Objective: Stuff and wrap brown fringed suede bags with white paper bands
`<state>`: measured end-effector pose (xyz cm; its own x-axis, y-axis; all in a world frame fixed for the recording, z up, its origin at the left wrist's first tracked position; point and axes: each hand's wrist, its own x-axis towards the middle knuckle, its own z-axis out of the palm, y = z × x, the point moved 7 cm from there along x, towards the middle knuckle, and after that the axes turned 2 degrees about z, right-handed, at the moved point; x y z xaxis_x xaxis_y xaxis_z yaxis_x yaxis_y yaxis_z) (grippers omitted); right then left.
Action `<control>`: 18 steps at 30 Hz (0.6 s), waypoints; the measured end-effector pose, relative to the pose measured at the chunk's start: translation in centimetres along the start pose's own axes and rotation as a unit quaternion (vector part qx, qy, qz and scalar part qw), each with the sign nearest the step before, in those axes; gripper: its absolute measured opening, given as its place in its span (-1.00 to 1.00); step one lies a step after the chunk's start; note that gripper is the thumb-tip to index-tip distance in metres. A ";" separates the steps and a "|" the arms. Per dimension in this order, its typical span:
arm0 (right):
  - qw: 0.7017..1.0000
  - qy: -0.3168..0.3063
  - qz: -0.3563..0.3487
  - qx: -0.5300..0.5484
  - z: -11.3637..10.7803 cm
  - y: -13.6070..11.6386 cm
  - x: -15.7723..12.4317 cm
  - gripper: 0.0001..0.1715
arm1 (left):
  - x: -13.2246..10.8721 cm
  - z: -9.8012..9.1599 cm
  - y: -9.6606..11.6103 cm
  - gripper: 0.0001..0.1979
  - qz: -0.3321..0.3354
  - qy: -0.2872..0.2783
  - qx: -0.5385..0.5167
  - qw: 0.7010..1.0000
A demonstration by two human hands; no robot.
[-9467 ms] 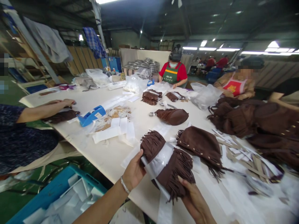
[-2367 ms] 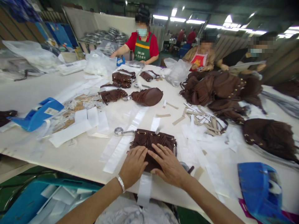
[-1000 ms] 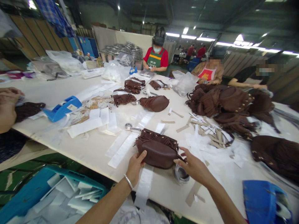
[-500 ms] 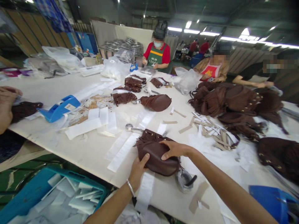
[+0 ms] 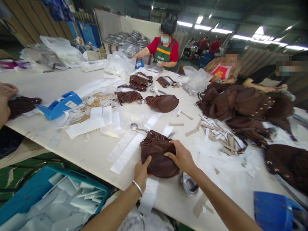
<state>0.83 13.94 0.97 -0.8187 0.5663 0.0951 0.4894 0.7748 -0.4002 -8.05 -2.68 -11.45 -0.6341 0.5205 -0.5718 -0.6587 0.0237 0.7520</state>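
Between my two hands is a brown fringed bag [image 5: 160, 157], its smooth rounded bottom turned toward me and its fringe at the far side. My left hand [image 5: 141, 170] grips its near left edge, thumb on top and fingers hidden beneath. My right hand [image 5: 181, 157] clasps the right side, thumb and fingers pressed on the leather. Under the bag lie white strips [image 5: 150, 192] on the pale table [image 5: 96, 155]. A wrapped strap coil [image 5: 190, 184] rests at the bag's right, and another wrapped end [image 5: 134, 126] sticks out at the far left.
More brown bags [image 5: 162, 103] lie ahead, with a large heap [image 5: 238, 99] at right. A blue tape dispenser [image 5: 61, 104] stands left, another blue object [image 5: 271, 210] lower right. A teal crate [image 5: 79, 176] of white pieces sits below the edge. Co-workers [image 5: 166, 48] surround the table.
The bag has turned a little in my hands, showing more of its rounded bottom. My right hand has shifted along its right side. The co-worker across has reached toward a blue dispenser.
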 end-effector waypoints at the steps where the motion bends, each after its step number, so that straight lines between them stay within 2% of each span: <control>1: 0.998 -0.010 0.042 0.036 -0.1 1.0 -0.3 -0.41 | -0.2 0.0 0.0 -0.48 -0.008 0.001 -0.014 1.000; 3: 0.986 -0.068 0.108 0.110 0.3 2.7 -1.1 -0.22 | -0.6 0.0 0.0 -0.46 -0.024 0.005 -0.030 0.999; 4: 0.975 -0.107 0.123 0.149 0.7 3.2 -1.5 -0.21 | -0.6 0.0 0.0 -0.45 -0.029 0.007 -0.031 0.999; 6: 0.954 -0.163 0.128 0.217 1.6 3.7 -2.4 -0.28 | -0.6 0.0 0.0 -0.46 -0.039 0.010 -0.038 0.998; 7: 0.949 -0.171 0.127 0.234 1.9 3.8 -2.7 -0.33 | -0.5 0.1 0.0 -0.46 -0.040 0.012 -0.048 0.998; 10: 0.966 -0.115 0.113 0.204 2.3 3.5 -3.3 -0.47 | -0.3 0.2 0.1 -0.48 -0.043 0.025 -0.077 0.996; 13: 0.994 -0.016 0.011 0.111 2.0 1.5 -3.8 -0.67 | -0.5 0.4 -0.2 -0.50 -0.067 0.032 -0.100 0.992; 15: 0.996 0.027 -0.065 0.062 2.1 0.1 -4.4 -0.75 | -1.0 0.8 -0.5 -0.53 -0.079 0.019 -0.134 0.988; 18: 0.992 0.055 -0.101 0.044 2.2 -0.3 -5.2 -0.74 | -1.9 1.7 -1.2 -0.55 -0.084 -0.030 -0.183 0.979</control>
<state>4.23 10.12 -1.40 -0.8570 0.4333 0.2788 0.2868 0.8507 -0.4406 -5.30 -2.25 -10.70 -0.4860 0.5853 -0.6490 -0.8601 -0.1886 0.4740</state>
